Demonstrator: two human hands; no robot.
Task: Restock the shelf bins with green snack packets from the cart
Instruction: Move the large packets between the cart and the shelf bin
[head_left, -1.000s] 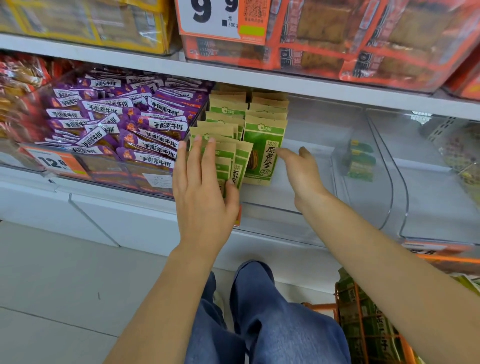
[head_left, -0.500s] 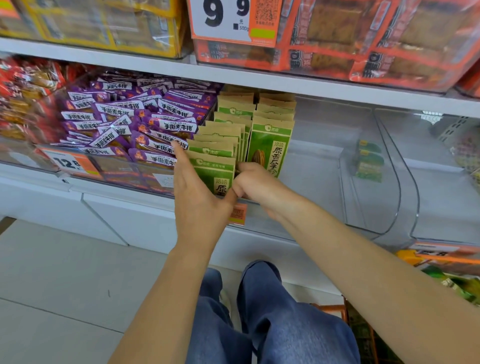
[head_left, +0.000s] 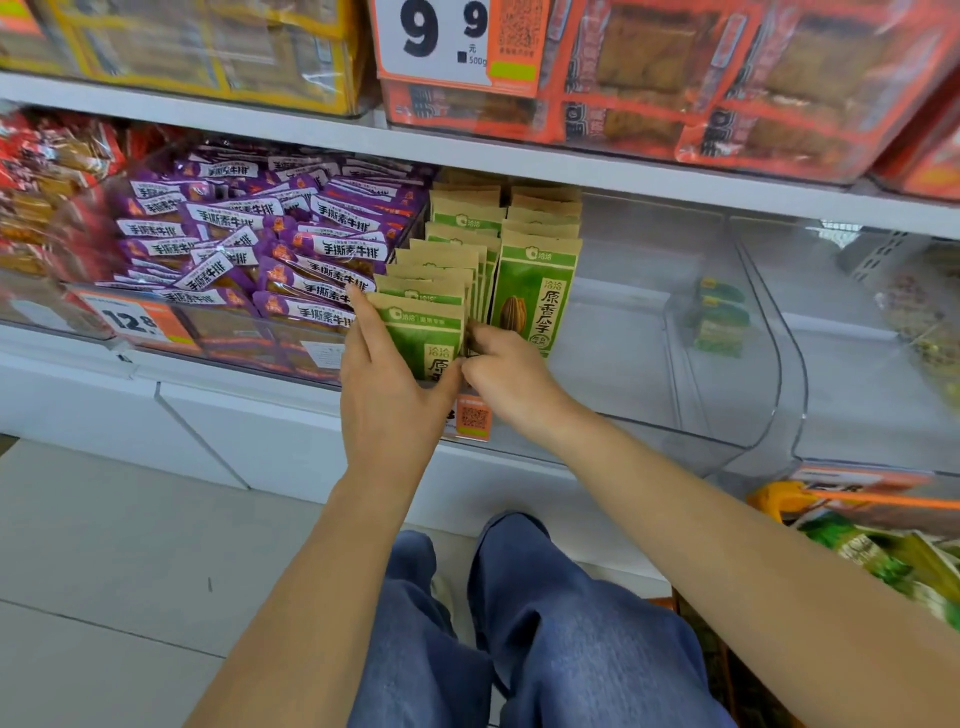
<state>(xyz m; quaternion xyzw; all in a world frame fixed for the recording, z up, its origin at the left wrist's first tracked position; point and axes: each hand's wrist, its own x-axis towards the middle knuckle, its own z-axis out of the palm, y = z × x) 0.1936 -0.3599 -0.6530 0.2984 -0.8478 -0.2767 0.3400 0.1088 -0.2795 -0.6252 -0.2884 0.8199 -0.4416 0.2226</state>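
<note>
Green and tan snack packets (head_left: 535, 291) stand upright in two rows inside a clear shelf bin (head_left: 748, 395) on the middle shelf. My left hand (head_left: 387, 379) holds the front packet (head_left: 423, 332) of the left row, fingers along its left edge and thumb at its lower right corner. My right hand (head_left: 511, 374) reaches in beside it, fingers curled into the gap between the two rows at the packets' lower edge. More green packets (head_left: 883, 561) lie in the orange cart (head_left: 779, 499) at the lower right.
Purple snack packets (head_left: 270, 244) fill the bin to the left, behind a 12.8 price tag (head_left: 137, 322). The green bin's right part holds only a few small green packs (head_left: 719, 322). Orange boxes (head_left: 727, 78) sit on the shelf above. My blue-jeaned legs (head_left: 519, 639) are below.
My right hand moved left from the open part of the bin to the packets beside my left hand. My left hand shifted from lying flat on the left row to holding its front packet.
</note>
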